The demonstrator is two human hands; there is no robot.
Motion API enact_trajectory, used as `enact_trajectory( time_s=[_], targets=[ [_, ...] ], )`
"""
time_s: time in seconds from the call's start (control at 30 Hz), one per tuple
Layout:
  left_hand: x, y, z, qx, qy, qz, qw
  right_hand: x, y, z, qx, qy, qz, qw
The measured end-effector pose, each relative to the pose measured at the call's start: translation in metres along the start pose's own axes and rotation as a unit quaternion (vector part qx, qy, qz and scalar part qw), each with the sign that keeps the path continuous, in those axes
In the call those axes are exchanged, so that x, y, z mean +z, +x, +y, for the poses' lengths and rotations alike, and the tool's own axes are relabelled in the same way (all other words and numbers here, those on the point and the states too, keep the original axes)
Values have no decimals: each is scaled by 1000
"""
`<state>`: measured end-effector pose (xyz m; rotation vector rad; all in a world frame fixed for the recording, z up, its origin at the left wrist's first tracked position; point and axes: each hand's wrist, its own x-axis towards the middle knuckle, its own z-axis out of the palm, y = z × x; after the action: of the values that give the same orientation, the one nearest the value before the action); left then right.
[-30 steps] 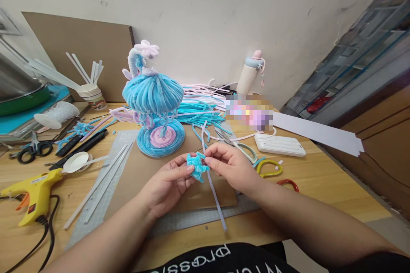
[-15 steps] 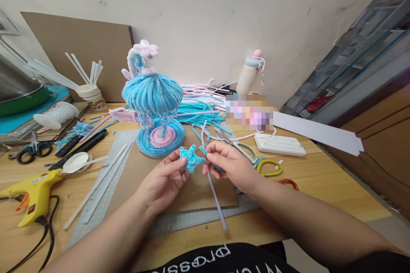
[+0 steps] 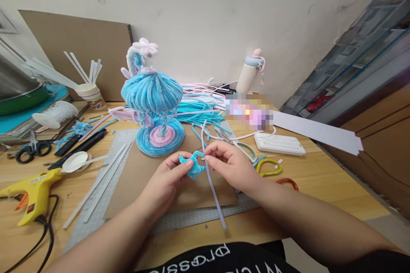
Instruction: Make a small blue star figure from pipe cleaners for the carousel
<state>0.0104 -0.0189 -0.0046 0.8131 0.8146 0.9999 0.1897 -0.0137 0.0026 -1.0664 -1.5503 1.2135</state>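
Note:
My left hand [image 3: 163, 183] pinches a small blue pipe-cleaner star [image 3: 193, 165] between thumb and fingers, just above a brown cardboard sheet [image 3: 141, 179]. My right hand [image 3: 229, 163] is closed on the star's right side, its fingertips on a blue strand at the top. A pale lilac strip [image 3: 215, 198] hangs from under the right hand and runs toward me. Right behind the hands stands a blue and pink pipe-cleaner carousel [image 3: 153, 98] topped with a pink flower.
Loose blue and pink pipe cleaners [image 3: 198, 108] lie behind. At left are a yellow glue gun [image 3: 30, 194], black scissors [image 3: 30, 149], a paper cup of sticks [image 3: 91, 91] and a white spool [image 3: 54, 115]. At right are green-handled scissors [image 3: 243, 147], a white case [image 3: 278, 144] and a bottle [image 3: 251, 72].
The star was turned in my fingers, shown face-on half a second ago and now tilted edge-on. Both hands stayed in nearly the same place.

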Motion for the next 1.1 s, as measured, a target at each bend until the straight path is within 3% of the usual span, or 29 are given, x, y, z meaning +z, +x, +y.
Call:
enact_trajectory(
  time_s=[0.23,0.43,0.63,0.9,1.1],
  targets=[
    [-3,0,-5,72,90,33,993,4,-5,0,-12,-68,-23,997],
    [-3,0,-6,62,110,32,992,5,-5,3,-9,-47,30,998],
    [-3,1,-7,44,87,18,995,5,0,4,40,-8,-32,999],
    [-6,3,-9,55,100,25,993,3,2,3,62,-9,-49,997],
    [-6,3,-10,57,105,20,993,4,0,6,2,-53,-34,998]
  ],
)
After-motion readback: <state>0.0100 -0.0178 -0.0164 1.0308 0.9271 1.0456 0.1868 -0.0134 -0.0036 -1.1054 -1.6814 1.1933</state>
